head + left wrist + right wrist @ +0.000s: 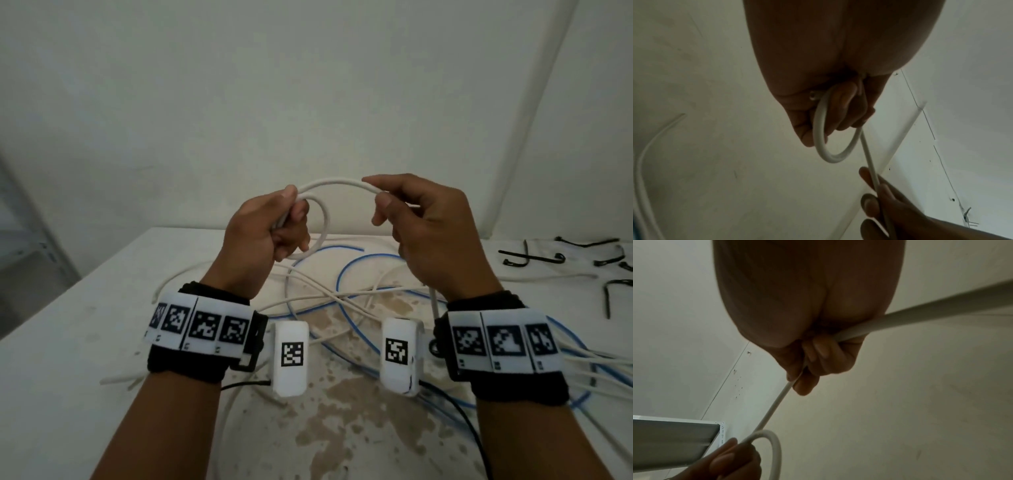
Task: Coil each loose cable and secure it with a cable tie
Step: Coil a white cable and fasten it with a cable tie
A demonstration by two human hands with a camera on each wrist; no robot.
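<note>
Both hands are raised above the table with a white cable (334, 182) arching between them. My left hand (274, 222) grips one small loop of that cable (823, 146), the cut end poking out by the palm. My right hand (394, 209) pinches the same cable (777, 402) between thumb and fingers, and the rest runs down past the wrist to the table. Several black cable ties (534, 257) lie at the table's far right.
Loose white cables (342, 294) and blue cables (346, 274) lie tangled on the stained white table (68, 342) under my wrists. A white wall stands right behind the table. A metal shelf frame (674, 439) is off to the left.
</note>
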